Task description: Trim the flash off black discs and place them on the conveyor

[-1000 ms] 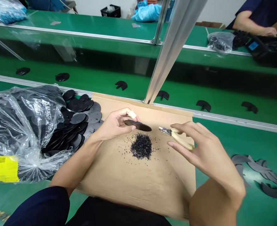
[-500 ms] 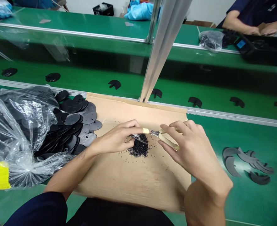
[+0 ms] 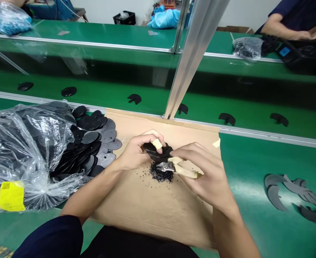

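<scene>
Fingers of the left hand (image 3: 136,152) pinch a black plastic disc (image 3: 158,152) by its edge, taped thumb on top, holding it over the cardboard sheet (image 3: 158,211) — probably so offcuts fall onto the heap of black trimmings (image 3: 160,175) just below. Right hand (image 3: 206,175) is clenched around the cream handles of small cutters (image 3: 178,167), metal tip at the disc's near edge; whether the blades are biting I cannot tell.

Left of the sheet, more black discs (image 3: 93,143) spill from a clear plastic bag (image 3: 26,150), within easy reach of the left hand. Yellow label (image 3: 11,196) on the bag — print too small to read. Right, on the green table (image 3: 254,186), curved grey pieces (image 3: 295,193) lie apart. Far side, single black parts (image 3: 134,98) sit spaced along the belt; another person's forearm (image 3: 284,30) rests far right.
</scene>
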Demonstrator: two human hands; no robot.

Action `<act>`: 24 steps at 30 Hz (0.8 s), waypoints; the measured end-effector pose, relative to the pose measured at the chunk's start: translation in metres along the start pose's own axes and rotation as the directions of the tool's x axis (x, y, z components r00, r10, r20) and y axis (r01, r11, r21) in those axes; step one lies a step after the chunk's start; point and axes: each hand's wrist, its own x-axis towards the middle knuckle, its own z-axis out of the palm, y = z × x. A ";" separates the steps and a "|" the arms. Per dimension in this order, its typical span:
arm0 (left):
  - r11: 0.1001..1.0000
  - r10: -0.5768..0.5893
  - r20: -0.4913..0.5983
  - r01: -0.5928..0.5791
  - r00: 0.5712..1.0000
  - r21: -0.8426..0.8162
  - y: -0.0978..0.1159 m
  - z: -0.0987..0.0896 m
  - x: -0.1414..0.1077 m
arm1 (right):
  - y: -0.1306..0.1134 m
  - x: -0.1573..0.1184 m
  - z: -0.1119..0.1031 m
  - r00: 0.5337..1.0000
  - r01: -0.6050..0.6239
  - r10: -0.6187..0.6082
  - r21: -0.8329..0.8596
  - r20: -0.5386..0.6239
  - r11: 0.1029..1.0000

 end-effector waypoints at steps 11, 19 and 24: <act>0.936 0.062 0.029 -0.069 0.998 0.345 0.005 0.005 0.000 | 0.005 0.000 -0.006 0.994 0.103 -0.106 -0.083 -0.034 0.991; 0.954 0.099 0.007 -0.097 0.995 0.285 0.002 0.003 -0.001 | 0.025 0.000 -0.020 0.998 0.064 -0.042 -0.493 0.056 0.868; 0.959 0.088 0.008 -0.087 0.996 0.269 0.004 0.003 -0.002 | 0.027 -0.001 -0.018 0.996 0.074 -0.039 -0.456 0.085 0.887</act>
